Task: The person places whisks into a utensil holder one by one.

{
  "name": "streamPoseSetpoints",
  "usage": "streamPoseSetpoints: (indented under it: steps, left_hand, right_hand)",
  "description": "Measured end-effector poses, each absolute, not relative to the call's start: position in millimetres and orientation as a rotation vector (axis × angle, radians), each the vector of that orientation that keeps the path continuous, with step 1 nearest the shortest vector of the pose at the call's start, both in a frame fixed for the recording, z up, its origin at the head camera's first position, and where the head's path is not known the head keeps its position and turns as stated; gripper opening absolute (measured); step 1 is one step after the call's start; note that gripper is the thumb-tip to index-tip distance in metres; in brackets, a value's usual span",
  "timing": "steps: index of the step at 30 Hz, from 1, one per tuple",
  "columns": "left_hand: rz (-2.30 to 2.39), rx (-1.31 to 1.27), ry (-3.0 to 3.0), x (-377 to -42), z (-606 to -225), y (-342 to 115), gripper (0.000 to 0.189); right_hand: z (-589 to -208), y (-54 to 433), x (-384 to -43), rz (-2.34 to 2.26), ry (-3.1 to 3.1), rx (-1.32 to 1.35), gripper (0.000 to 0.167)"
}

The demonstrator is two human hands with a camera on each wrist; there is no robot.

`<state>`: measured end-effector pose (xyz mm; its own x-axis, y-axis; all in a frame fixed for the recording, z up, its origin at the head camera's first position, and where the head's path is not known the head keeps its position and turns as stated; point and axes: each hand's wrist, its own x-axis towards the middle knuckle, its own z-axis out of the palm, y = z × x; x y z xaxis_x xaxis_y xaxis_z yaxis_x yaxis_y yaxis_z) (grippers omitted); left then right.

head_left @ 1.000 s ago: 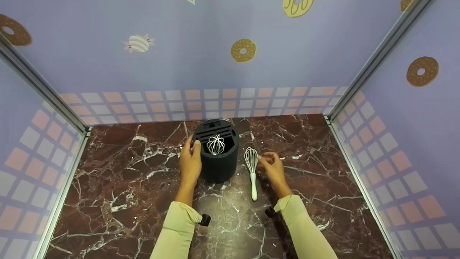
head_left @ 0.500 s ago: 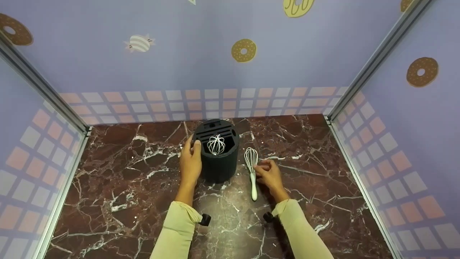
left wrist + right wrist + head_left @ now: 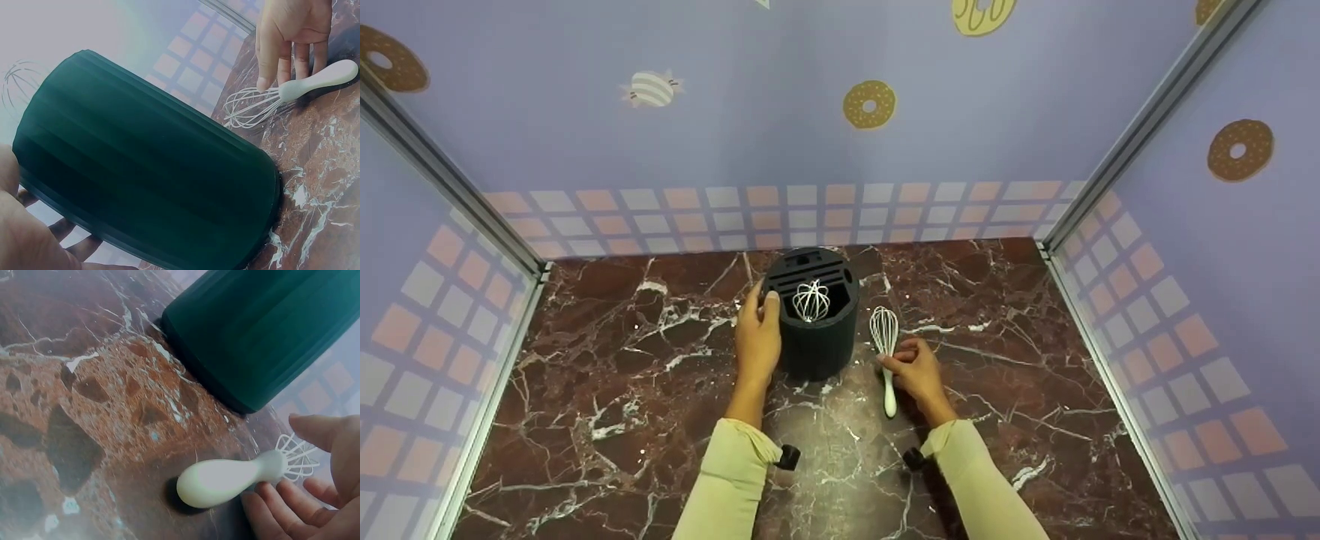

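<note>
A dark round utensil holder (image 3: 816, 349) with slots in its top stands upright on the marbled surface. My left hand (image 3: 757, 341) grips its left side, thumb near the rim and fingers around the back. Wire loops of one whisk (image 3: 811, 301) stick out of the holder's large opening; its handle is hidden inside. To the right lies a second whisk (image 3: 225, 481) with a pale handle, wire end pointing away from me. My right hand (image 3: 915, 371) is at this whisk's neck, thumb above and fingers extended along the far side, with a gap showing in the right wrist view.
The brown-red marbled tabletop (image 3: 645, 420) is bounded by a lilac back wall (image 3: 750, 150) and side panels with metal corner rails (image 3: 1140, 112). The holder stands close to the back wall.
My right hand has slid toward me along the lying whisk, from beside its wires down to its neck. The left hand, the holder and both whisks have stayed in place.
</note>
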<state>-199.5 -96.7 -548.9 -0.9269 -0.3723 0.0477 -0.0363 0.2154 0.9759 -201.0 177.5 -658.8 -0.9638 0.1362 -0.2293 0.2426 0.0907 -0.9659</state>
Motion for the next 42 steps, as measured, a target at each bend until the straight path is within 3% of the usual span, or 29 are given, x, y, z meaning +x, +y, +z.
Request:
streamPoseSetpoints:
  steps: [18,27,42]
  left_hand:
    - [-1.798,0.408,-2.241,-198,-549,-97,0.053]
    - [-1.776,0.406,-2.232,-199,-550,-97,0.051]
    - [-1.776,0.405,-2.233,-199,-549,-97,0.052]
  right_hand:
    - [-656,174,-195,-1.583,2.662,0.302,0.046]
    - [-655,178,-196,-1.952,2.113,0.365,0.039]
    - [-645,178,-195,-2.011,1.857,0.308,0.041]
